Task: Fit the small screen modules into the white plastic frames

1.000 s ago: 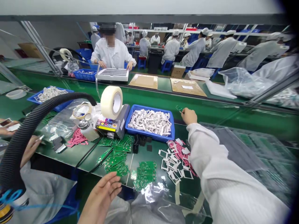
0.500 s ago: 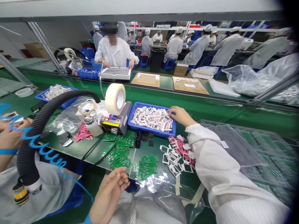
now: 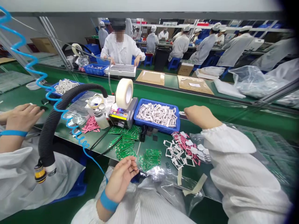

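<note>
My right hand [image 3: 201, 117] is just off the right end of a blue bin [image 3: 157, 127] heaped with small white plastic frames [image 3: 157, 114]. Its fingers are closed on a small white frame [image 3: 182, 114]. My left hand [image 3: 121, 175], wearing a blue wrist strap, hovers at the near table edge with its fingers curled and tips together. Whatever they might hold is too small to make out. Just beyond it lie overlapping green circuit boards [image 3: 149, 159]. White square frames [image 3: 175, 152] and pink strips [image 3: 184, 143] are scattered below the bin.
A tape roll [image 3: 124, 92] stands on a dispenser [image 3: 123, 116], left of the bin. A black flexible hose [image 3: 49, 124] and a coiled blue cord [image 3: 35, 65] cross the left side. One co-worker's hand [image 3: 23, 116] is at far left; another person [image 3: 120, 48] works opposite.
My right hand has moved from the bin's right rim to just outside it, with a white frame now in its fingers. My left hand stays curled. The co-worker's hands at left have shifted.
</note>
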{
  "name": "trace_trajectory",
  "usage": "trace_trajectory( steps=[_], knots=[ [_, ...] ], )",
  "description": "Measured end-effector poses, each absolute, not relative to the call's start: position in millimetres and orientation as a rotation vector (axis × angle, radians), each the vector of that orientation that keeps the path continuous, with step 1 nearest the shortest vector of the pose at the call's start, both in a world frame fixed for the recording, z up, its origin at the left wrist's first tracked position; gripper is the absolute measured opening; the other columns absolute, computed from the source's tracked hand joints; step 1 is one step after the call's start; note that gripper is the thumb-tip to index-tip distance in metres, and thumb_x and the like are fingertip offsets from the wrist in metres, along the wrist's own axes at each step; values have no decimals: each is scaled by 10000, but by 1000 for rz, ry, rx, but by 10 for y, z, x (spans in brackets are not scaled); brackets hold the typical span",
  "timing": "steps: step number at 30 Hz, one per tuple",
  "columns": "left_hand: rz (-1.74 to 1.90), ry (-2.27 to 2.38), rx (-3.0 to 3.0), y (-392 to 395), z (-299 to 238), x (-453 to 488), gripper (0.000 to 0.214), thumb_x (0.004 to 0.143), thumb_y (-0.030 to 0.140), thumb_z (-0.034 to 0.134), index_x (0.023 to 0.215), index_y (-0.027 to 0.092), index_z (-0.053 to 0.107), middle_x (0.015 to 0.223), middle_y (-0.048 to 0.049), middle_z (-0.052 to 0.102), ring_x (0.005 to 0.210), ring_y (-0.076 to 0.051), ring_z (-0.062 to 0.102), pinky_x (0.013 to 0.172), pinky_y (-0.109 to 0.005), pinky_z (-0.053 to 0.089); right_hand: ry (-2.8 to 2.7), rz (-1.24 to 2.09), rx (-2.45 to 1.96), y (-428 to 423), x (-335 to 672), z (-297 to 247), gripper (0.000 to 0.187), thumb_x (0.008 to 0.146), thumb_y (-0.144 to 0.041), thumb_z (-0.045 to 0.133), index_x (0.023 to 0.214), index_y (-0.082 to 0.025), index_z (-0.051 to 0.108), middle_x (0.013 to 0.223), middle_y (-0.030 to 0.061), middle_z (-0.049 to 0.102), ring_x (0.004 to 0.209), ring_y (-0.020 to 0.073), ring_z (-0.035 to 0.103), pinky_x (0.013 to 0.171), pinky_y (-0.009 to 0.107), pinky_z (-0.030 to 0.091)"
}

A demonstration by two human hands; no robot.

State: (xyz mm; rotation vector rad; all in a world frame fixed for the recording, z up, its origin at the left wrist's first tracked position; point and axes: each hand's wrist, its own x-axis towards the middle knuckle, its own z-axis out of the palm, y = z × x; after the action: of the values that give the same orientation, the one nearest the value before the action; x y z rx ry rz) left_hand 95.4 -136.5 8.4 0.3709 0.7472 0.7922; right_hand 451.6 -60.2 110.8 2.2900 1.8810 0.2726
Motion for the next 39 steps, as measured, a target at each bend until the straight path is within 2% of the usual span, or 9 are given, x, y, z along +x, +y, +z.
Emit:
trace_trajectory(
  steps=[4, 7, 12, 19, 25, 28, 31, 34, 39],
  knots=[
    [772, 664, 428, -1341, 156, 1150, 304, 735, 251, 688, 1036, 216, 668, 1075, -70, 640, 888, -187, 617, 861, -379, 452, 2057, 275, 2358, -1169, 3706, 1044, 161, 860, -259, 474, 847, -187, 618, 914, 85, 653, 805, 190, 599, 682, 286, 430],
    [742, 584, 466, -1365, 183, 1242, 452, 710, 257, 715, 1150, 281, 611, 1329, -78, 515, 1017, -240, 595, 842, -395, 478, 2692, -427, 2246, -1588, 2984, 754, 135, 866, -223, 492, 798, -194, 605, 909, 46, 649, 824, 143, 599, 717, 243, 466],
    [780, 716, 490, -1363, 62, 1133, 297, 711, 258, 716, 993, 175, 669, 1150, -107, 638, 855, -174, 651, 713, -270, 510, 2621, -495, 2163, -1630, 2727, 367, 167, 857, -308, 549, 980, -238, 638, 961, 21, 667, 888, 148, 619, 763, 248, 487],
    [738, 860, 382, -1307, -96, 598, 297, 767, 271, 664, 1014, 108, 644, 1010, -151, 715, 617, -116, 659, 578, -215, 524, 2109, -182, 2450, -982, 3367, -32, 325, 829, -240, 559, 1138, -153, 607, 987, 135, 613, 789, 246, 651, 613, 310, 472],
    [920, 873, 160, -1222, -399, -168, 192, 820, 103, 564, 989, 56, 641, 1027, -178, 713, 918, -219, 687, 794, -268, 550, 2150, -123, 2369, -991, 3310, -23, 231, 785, -289, 578, 949, -137, 637, 1014, 132, 582, 832, 249, 637, 628, 306, 465],
    [1136, 947, 62, -1058, -590, -724, 273, 849, 30, 462, 1065, 114, 607, 937, -95, 743, 912, -150, 689, 780, -199, 536, 2290, -173, 2296, -958, 3080, 243, 236, 776, -330, 565, 942, -168, 607, 931, 91, 620, 772, 221, 628, 634, 309, 451],
    [1283, 995, 22, -924, -680, -1249, 314, 869, 55, 433, 1123, 175, 573, 855, -35, 747, 857, -106, 692, 775, -176, 517, 2604, -642, 2023, -763, 2537, 464, 240, 755, -319, 568, 960, -196, 590, 763, 25, 633, 656, 178, 590, 620, 295, 420],
    [1309, 1026, 36, -896, -670, -1554, 267, 846, 114, 495, 1093, 153, 586, 885, -83, 739, 885, -185, 689, 823, -301, 514, 2741, -1371, 1484, -510, 1673, 434, 177, 731, -226, 591, 903, -190, 613, 701, -3, 608, 637, 149, 543, 622, 278, 397],
    [1296, 1114, 126, -1013, -675, -1623, 228, 745, 121, 641, 972, 105, 625, 882, -133, 725, 854, -239, 685, 820, -369, 480, 2568, -1728, 1128, -362, 186, -66, 126, 811, -249, 618, 855, -131, 621, 702, -14, 599, 635, 113, 566, 622, 262, 474]
  ],
)
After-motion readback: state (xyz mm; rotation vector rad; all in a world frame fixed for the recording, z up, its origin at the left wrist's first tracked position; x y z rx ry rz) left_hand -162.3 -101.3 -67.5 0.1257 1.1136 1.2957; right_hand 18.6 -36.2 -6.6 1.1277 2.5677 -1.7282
